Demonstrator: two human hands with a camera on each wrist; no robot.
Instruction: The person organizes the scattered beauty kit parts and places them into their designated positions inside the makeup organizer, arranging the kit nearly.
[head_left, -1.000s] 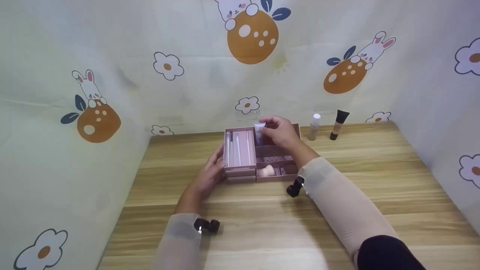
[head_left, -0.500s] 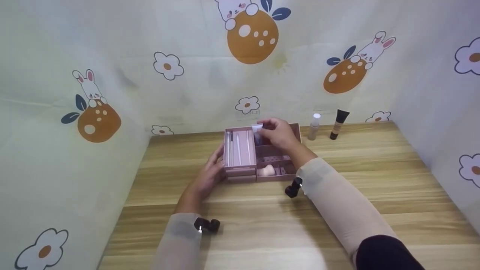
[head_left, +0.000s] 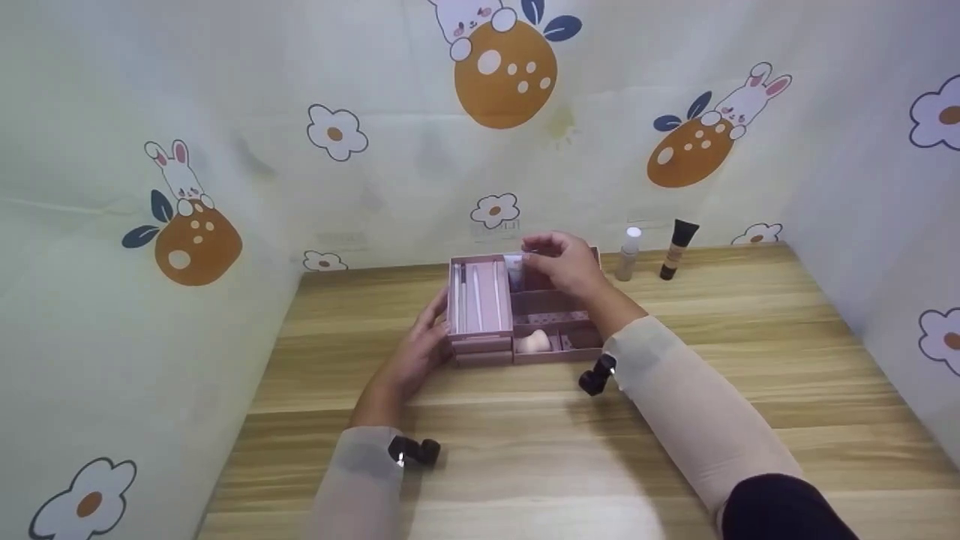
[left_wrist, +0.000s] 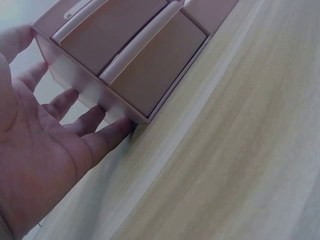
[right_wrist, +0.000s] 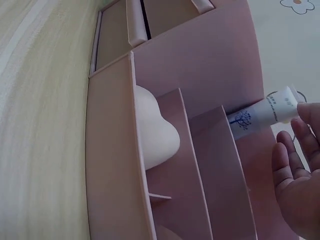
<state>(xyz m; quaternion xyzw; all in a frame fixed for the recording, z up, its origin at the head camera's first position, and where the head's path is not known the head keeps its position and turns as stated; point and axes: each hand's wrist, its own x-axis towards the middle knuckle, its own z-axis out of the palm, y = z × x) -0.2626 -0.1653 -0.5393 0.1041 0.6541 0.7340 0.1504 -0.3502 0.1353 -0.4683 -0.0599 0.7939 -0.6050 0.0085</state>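
Note:
A pink cosmetics organizer [head_left: 484, 346] stands against the back wall. My left hand [head_left: 420, 349] rests its spread fingers on the organizer's left side; in the left wrist view those fingertips press the side panel [left_wrist: 82, 85] beside two drawers. A white squeeze tube [right_wrist: 265, 112] with a blue tree print stands in the rear compartment, leaning to the left. My right hand [head_left: 566, 266] is over that compartment, its thumb beside the tube's flat end and its other fingers loosely bent. The index fingertip is out of the right wrist view.
Slim sticks or brushes [head_left: 478, 296] lie in the organizer's top left tray. A pale makeup sponge [head_left: 534, 342] sits in the front compartment. To the right stand a white-capped bottle [head_left: 627, 255] and a black-capped tube [head_left: 678, 250]. Patterned cloth walls [head_left: 405, 180] enclose the table.
The white tube has gone lower into the rear compartment and tipped left. My right hand has let go of it and shifted slightly right. My left hand has stayed put.

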